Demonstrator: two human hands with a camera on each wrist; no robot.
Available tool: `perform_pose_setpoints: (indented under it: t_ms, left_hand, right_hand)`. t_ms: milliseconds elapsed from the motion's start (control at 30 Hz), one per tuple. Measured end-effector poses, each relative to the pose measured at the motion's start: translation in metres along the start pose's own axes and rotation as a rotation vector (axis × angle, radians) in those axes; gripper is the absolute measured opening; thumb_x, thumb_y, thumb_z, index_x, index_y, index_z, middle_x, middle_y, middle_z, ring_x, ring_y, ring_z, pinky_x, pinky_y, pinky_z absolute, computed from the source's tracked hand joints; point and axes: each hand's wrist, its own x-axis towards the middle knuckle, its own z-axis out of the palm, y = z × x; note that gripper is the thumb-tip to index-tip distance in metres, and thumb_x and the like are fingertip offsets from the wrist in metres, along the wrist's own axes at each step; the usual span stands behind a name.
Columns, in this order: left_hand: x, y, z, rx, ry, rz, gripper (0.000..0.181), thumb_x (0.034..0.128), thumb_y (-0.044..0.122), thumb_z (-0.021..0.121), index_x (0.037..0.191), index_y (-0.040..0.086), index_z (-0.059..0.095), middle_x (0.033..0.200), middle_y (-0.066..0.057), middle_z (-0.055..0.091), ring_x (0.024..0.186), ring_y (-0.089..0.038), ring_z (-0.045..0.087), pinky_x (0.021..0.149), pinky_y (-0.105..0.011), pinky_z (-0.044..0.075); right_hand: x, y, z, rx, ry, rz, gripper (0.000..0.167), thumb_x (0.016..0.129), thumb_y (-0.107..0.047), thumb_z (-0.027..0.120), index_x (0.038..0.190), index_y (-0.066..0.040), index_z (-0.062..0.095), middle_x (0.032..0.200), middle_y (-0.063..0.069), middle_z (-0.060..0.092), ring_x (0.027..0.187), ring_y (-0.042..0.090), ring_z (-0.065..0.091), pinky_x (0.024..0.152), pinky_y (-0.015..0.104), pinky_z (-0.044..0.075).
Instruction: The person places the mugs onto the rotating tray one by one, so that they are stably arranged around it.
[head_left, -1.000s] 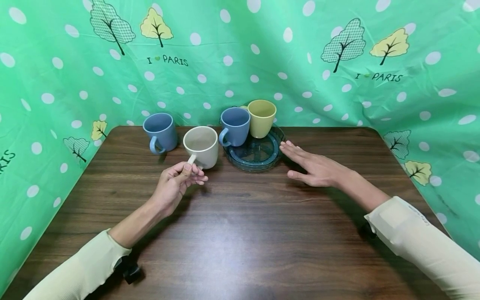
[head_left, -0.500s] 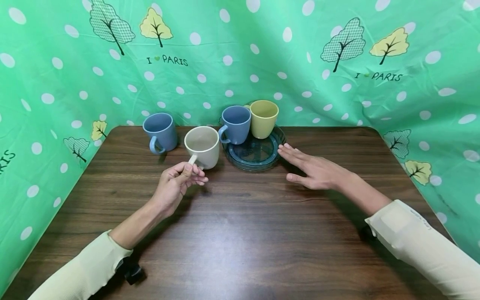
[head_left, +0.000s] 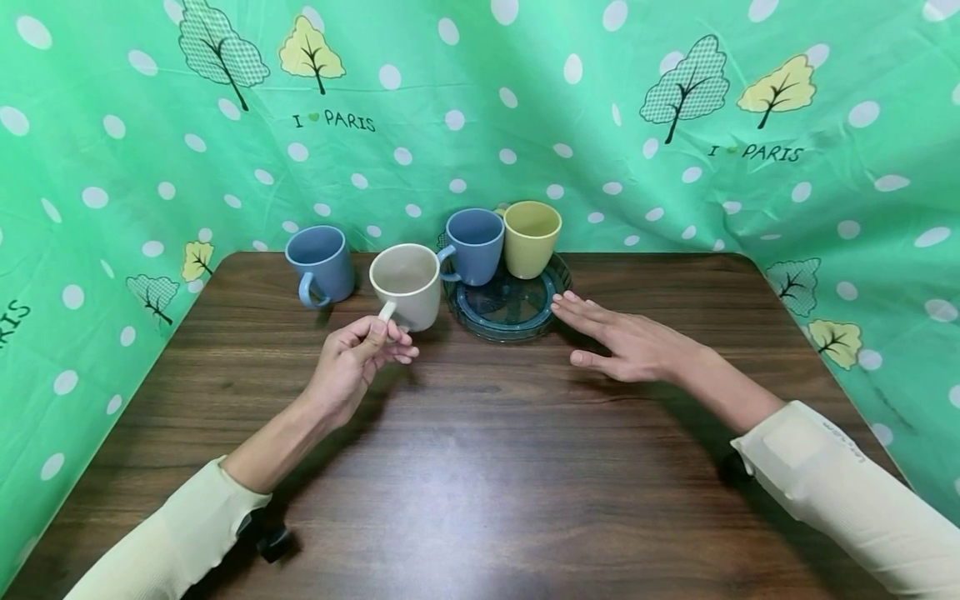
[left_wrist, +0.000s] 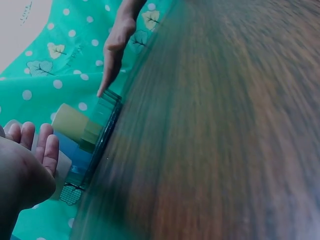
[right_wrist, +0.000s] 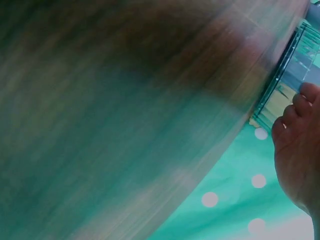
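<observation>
- Your left hand (head_left: 356, 367) grasps the off-white mug (head_left: 416, 304), thumb and fingers pinching its handle (head_left: 387, 311).
- That mug sits just beyond those fingertips, mouth upward, with the handle pointing back toward you; you cannot tell from these views whether its base touches the table.
- Your right hand (head_left: 637, 342) grasps nothing: its fingers reach out straight and its thumb stands apart from them.
- Those right fingertips are at the near right edge of the round clear dish (head_left: 510, 335); whether they touch it, you cannot tell.
- The dish lies to the left of your right fingers, and beyond and to the right of your left ones.
- Inside it, the blue mug (head_left: 476, 250) stands upright, farther out than both sets of fingers, its handle just beside the off-white rim.
- Next to it in the dish stands the yellow mug (head_left: 531, 242), beyond your right fingertips and a little to their left.
- Another blue cup (head_left: 324, 258) stands on the table beyond your left fingers and to their left.
- Under both hands spreads the dark wood-grain table (head_left: 480, 467); past all the fingers hangs the green dotted curtain (head_left: 480, 75).
</observation>
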Motion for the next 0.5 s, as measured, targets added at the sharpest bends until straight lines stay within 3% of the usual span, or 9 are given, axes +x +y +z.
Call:
perform_pose_setpoints:
  t_ms: [500]
  left_hand:
    - [0.01, 0.007, 0.011, -0.028, -0.001, 0.001, 0.032, 0.1216, 0.022, 0.049, 0.103, 0.011, 0.072, 0.104, -0.003, 0.081, 0.097, -0.016, 0.083, 0.096, -0.032, 0.069]
  right_hand:
    - [0.001, -0.004, -0.001, -0.017, 0.001, -0.037, 0.076, 0.117, -0.049, 0.06, 0.18, -0.019, 0.03, 0.19, 0.005, 0.022, 0.176, 0.039, 0.025, 0.136, 0.066, 0.036]
